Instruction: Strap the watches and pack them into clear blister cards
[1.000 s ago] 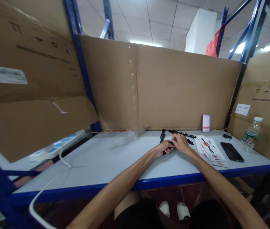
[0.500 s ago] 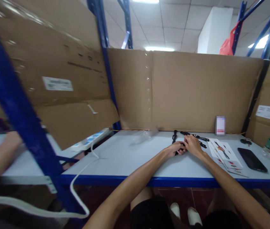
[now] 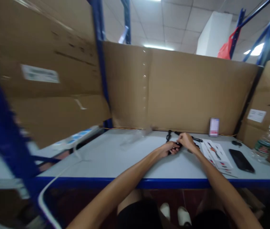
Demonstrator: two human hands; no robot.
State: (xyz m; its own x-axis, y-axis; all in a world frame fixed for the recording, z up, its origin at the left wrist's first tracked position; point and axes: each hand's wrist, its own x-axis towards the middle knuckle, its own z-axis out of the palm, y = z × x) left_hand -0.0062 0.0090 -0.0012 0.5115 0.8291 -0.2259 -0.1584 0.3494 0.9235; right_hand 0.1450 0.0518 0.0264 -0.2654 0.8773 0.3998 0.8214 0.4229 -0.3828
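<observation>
The work sits over the desk (image 3: 115, 159), about midway between its front and back edges, where the left hand (image 3: 171, 148) has its fingers wrapped round a small black piece (image 3: 178, 144). The right hand (image 3: 186, 140) is bent over the same piece with thumb and fingers drawn together; whether they grasp it or only rest on it I cannot tell, as the fine detail is too small and partly covered. For close fiddling like this, the left hand does best as a steady clamp, holding firmly without squeezing the piece out of line, while the right fingertips make small, light adjustments. Tilting the right wrist a little toward the right edge would uncover the contact point, which the knuckles seem to crowd. Staying low over the desk also makes sense, since a slipped part would then drop only a little way. The black strap (image 3: 168, 135) near the back edge and the dark pieces beside the right hand leave little elbow room there, so any resetting of the grip is better made toward the front edge, well apart from the printed cards (image 3: 217, 156) and the black phone (image 3: 241, 160) nearer the right edge.
</observation>
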